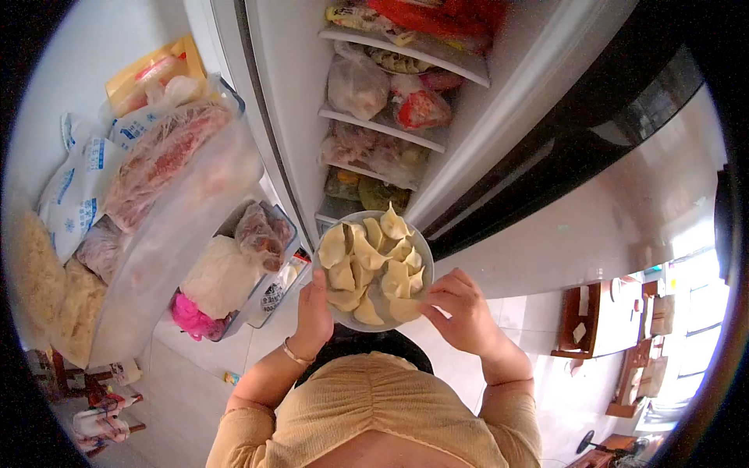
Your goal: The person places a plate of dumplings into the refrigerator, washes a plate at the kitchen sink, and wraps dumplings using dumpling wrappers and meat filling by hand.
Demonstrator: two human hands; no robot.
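Observation:
A round plate [381, 324] bearing several pale folded dumplings [368, 253] is held in front of the open freezer. My left hand [314, 313] grips the plate's left rim, thumb up along the edge. At the plate's lower right, my right hand [460, 312] has its fingers closed on a dumpling [405, 310] near the rim. The dumplings lie close together, some with pointed tips standing up.
Freezer shelves [382, 129] with bagged food stand ahead. The open door at left carries bins [172, 226] of wrapped meat and ice packs [86, 187]. Another door [562, 210] is at right. Tiled floor [187, 374] and wooden furniture [597, 316] lie behind.

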